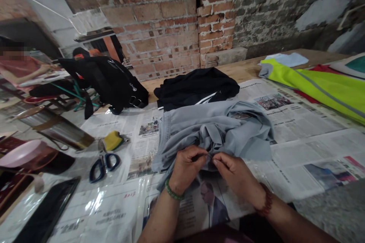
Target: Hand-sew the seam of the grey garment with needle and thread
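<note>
A grey garment [194, 121] lies bunched on the table in front of me, its thin cloth folded and creased. At its near edge, my left hand [186, 165] is closed in a pinch on the cloth, a green beaded bracelet on the wrist. My right hand [235, 172], with a reddish-brown beaded bracelet, pinches the same spot from the other side. The fingertips of both hands almost meet. Anything small between them, such as a thread or needle, is too fine to make out.
Blue-handled scissors [104, 163] and a yellow object [113, 140] lie left, near a steel flask [57, 127] and a dark phone-like slab [48, 212]. Behind are a black bag [114, 83], dark clothing [196, 85] and a neon-yellow garment [319, 83]. Newspaper [302, 159] covers the table. A person [25, 68] sits far left.
</note>
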Available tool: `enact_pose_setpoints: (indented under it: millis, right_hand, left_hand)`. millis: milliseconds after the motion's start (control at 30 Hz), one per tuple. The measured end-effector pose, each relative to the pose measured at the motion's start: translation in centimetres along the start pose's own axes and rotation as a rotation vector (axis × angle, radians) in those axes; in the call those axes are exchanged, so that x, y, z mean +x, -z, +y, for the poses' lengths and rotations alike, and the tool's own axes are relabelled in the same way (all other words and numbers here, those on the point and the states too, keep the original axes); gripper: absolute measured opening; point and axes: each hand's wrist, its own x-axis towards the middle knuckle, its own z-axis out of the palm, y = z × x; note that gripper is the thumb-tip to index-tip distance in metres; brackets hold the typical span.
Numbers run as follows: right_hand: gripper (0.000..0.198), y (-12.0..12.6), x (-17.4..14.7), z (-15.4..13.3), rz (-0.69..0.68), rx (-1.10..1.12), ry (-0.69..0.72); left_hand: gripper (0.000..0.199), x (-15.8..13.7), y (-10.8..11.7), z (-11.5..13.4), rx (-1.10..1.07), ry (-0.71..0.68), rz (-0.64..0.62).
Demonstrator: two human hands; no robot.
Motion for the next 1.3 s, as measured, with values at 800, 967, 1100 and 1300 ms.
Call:
enact_pose_setpoints:
  millis: [800, 967, 1100, 1300]
  right_hand:
    - [0.036, 3.1, 4.6, -1.1, 0.189, -0.181, 0.344]
    - [0.034, 3.2, 2.7, 0.1, 0.260, -0.282, 0.309]
    - [0.035, 4.0, -0.3, -0.1, 0.159, -0.080, 0.160]
    - [0.039, 5.2, -3.2, -0.7, -0.274, 0.157, -0.133]
  left_hand:
    - [0.016, -0.5, -0.6, -0.6, 0.466, -0.368, 0.115]
    - [0.016, -0.4, -0.8, -0.6, 0.499, -0.348, 0.140]
    - [0.016, -0.3, -0.8, -0.4, 0.488, -0.351, 0.149]
    - [0.014, -0.4, -0.8, -0.2, 0.462, -0.359, 0.154]
